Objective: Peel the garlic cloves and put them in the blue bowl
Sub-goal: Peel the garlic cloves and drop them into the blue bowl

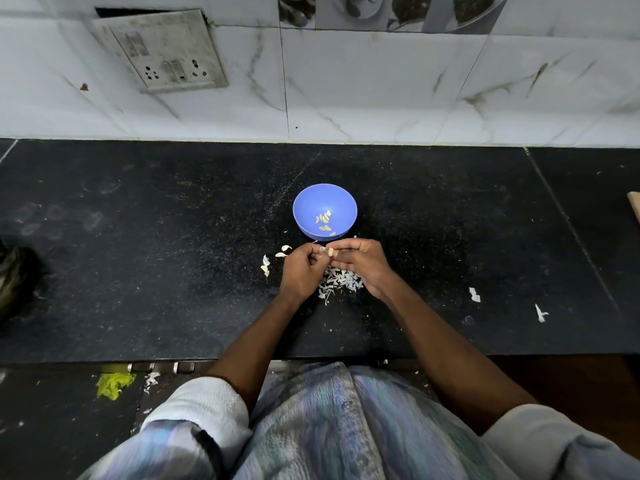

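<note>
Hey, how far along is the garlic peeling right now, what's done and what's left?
Done: several peeled cloves lie in the blue bowl, and a heap of skins sits on the counter. In hand: the left hand and right hand pinch one clove between them. Left: a few unpeeled cloves by the left hand.

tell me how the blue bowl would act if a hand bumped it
The bowl looks like thin plastic holding only a few cloves, so it is probably light and would slide on the smooth counter. Its rounded base may let it rock or tip.
</note>
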{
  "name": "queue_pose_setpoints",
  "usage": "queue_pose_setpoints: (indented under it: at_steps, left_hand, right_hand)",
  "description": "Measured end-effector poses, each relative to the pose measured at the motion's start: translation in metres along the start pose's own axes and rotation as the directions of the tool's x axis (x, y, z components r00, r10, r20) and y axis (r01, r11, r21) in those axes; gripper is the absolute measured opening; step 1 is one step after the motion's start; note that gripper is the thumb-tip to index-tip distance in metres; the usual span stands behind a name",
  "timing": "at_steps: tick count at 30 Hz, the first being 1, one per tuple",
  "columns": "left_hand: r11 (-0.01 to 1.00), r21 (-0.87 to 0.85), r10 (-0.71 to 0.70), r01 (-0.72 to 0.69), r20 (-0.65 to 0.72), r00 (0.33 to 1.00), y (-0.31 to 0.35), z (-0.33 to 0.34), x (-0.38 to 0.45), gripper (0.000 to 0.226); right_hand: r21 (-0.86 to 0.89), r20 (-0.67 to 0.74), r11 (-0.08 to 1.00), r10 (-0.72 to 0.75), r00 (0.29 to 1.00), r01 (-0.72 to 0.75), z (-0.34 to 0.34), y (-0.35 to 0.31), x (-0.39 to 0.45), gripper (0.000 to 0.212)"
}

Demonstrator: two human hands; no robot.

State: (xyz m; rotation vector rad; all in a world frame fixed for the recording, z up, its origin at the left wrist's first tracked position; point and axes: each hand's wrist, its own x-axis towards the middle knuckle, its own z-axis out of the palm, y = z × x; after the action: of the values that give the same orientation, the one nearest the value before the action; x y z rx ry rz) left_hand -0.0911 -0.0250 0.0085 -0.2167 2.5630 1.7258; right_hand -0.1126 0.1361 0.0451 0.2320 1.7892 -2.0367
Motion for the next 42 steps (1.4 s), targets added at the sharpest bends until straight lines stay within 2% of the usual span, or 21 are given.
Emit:
queue_pose_setpoints:
  at_steps: [3, 7, 18, 26, 30, 32, 36, 39, 42]
  left_hand:
    - [1.0, -0.022, 0.013, -0.013, 0.025, 1.0, 0.0, 0.0, 0.0, 0.009]
    - [1.0, 0.004, 0.011, -0.011, 0.008, 1.0, 0.003, 0.001, -0.001, 0.01]
    - [1.0, 0.02, -0.011, 0.012, -0.04, 0.999, 0.005, -0.001, -0.006, 0.014]
    - [0.982, 0.176, -0.038, 0.062, -0.134, 0.99, 0.002, -0.011, -0.004, 0.017]
    - [0.954, 0.3, 0.01, 0.004, -0.044, 0.999, 0.006, -0.009, -0.007, 0.008]
    - [0.931, 0.364, 0.027, -0.019, -0.017, 0.999, 0.009, -0.007, -0.009, 0.018]
    - [0.926, 0.371, -0.026, 0.071, -0.127, 0.992, 0.021, -0.009, -0.007, 0.008]
    - [0.895, 0.436, -0.036, 0.092, -0.136, 0.99, 0.022, -0.011, -0.003, 0.03]
    - [0.861, 0.509, 0.029, -0.003, -0.043, 0.999, 0.023, -0.006, -0.006, 0.034]
  right_hand:
    - [0.018, -0.013, 1.0, 0.001, 1.0, -0.001, -0.001, -0.001, -0.001, 0.023]
    - [-0.042, -0.06, 0.999, -0.037, 0.998, 0.035, 0.0, -0.001, 0.0, 0.022]
    - [-0.052, -0.055, 0.997, -0.057, 0.997, 0.054, 0.001, 0.002, 0.0, 0.024]
    - [-0.084, -0.127, 0.996, -0.052, 0.991, 0.042, -0.005, 0.003, 0.003, 0.02]
    - [-0.221, -0.15, 0.973, -0.107, 0.983, 0.072, -0.003, 0.004, 0.008, 0.013]
    - [-0.323, -0.166, 0.939, -0.182, 0.969, 0.12, 0.0, 0.002, 0.012, 0.016]
    - [-0.533, -0.23, 0.816, -0.392, 0.891, 0.222, 0.012, -0.015, 0.024, 0.015]
    - [-0.602, -0.261, 0.765, -0.458, 0.85, 0.227, 0.019, -0.03, 0.037, 0.013]
    - [-0.675, -0.258, 0.718, -0.447, 0.857, 0.171, 0.024, -0.033, 0.049, 0.014]
